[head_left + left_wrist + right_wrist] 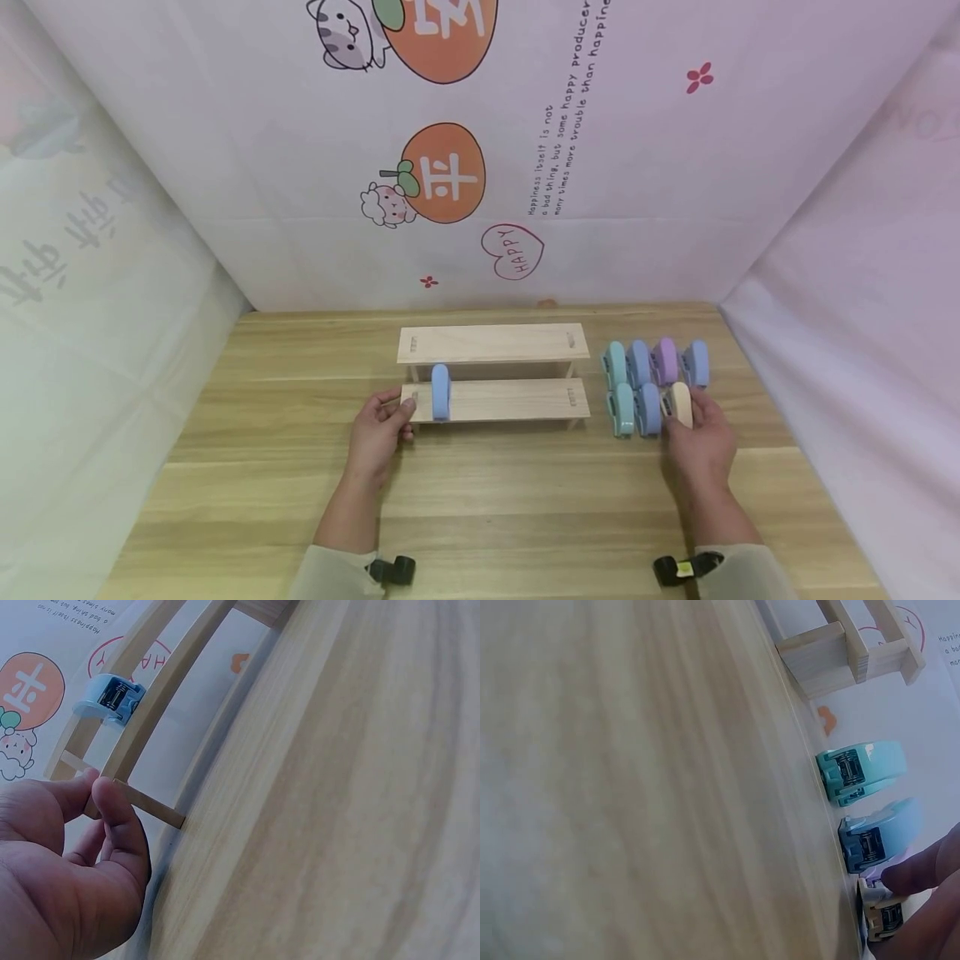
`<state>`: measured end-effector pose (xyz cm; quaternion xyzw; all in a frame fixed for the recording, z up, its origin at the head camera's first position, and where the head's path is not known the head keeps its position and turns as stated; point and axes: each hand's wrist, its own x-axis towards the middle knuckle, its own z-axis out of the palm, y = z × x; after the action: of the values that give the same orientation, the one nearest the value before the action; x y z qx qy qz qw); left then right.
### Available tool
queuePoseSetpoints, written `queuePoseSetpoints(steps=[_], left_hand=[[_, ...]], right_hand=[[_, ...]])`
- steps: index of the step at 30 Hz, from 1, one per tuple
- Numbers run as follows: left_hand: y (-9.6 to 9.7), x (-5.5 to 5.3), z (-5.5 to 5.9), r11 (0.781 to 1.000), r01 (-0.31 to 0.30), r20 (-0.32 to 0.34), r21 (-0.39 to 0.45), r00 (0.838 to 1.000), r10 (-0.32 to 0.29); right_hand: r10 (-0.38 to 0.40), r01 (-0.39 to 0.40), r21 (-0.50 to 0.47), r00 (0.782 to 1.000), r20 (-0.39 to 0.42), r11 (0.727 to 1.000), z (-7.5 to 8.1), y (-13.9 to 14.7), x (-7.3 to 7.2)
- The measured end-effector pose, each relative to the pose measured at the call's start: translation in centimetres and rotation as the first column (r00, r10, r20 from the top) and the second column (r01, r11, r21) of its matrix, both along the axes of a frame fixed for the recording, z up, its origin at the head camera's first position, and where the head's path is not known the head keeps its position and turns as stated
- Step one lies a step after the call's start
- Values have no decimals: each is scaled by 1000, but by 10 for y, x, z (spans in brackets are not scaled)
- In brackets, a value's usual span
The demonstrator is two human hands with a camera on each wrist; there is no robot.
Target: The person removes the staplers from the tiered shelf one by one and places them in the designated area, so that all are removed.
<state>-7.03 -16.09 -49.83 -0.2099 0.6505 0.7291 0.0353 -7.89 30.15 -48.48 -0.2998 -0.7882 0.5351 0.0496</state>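
Observation:
With its thumb on top and fingers at the edge, my left hand (375, 429) pinches the left end of the front wooden stand (517, 400). A light blue plastic spring clip (440, 392) sits crosswise on that stand, near the hand. Over at the right, my right hand (701, 442) grips a cream clip (681, 404) between thumb and fingers, at the right end of the front row. In the right wrist view the cream clip (885, 915) is partly covered by the fingers. Beside it in that row stand a blue clip (647, 410) and a mint clip (621, 410).
A second wooden stand (495, 343) is just behind the front one. The back row holds a mint clip (615, 364), a blue clip (638, 362), a purple clip (664, 360) and another blue clip (697, 362). A printed white cloth (637, 250) rises behind the wooden table (487, 517).

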Motion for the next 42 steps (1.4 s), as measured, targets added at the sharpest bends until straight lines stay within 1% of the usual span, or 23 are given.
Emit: queuePoseSetpoints(steps=[4,8,16,24,27,30,33,38,42], left_hand=[[0,1,0,1000,0,-4,7,1000,0],[-1,1,0,1000,5,-9,8,1000,-5],[-1,0,0,1000,20,-13,7,1000,-20],[-1,0,1,1000,15,-15,11,1000,-15],[-2,1,1,1000,20,-21,16,1000,-19],[-2,1,0,1000,20,-26,20,999,-20],[-2,1,0,1000,18,-28,18,999,-18],[-1,1,0,1000,18,-27,13,999,-18],[-1,0,-1,1000,19,-26,16,999,-18]], right_hand=[[12,-12,12,1000,15,1000,-1,1,-2],[16,-16,4,999,35,1000,-3,3,-3],[5,-4,-12,999,53,1000,-2,4,-3],[4,-4,-6,1000,29,1000,1,3,-1],[-5,5,-13,1000,2,1000,3,2,2],[-17,17,-8,998,-62,1000,4,1,4],[-36,37,7,994,-108,999,7,0,6],[-41,47,47,990,-131,998,13,-3,8],[-34,43,45,982,-187,998,16,-7,9]])
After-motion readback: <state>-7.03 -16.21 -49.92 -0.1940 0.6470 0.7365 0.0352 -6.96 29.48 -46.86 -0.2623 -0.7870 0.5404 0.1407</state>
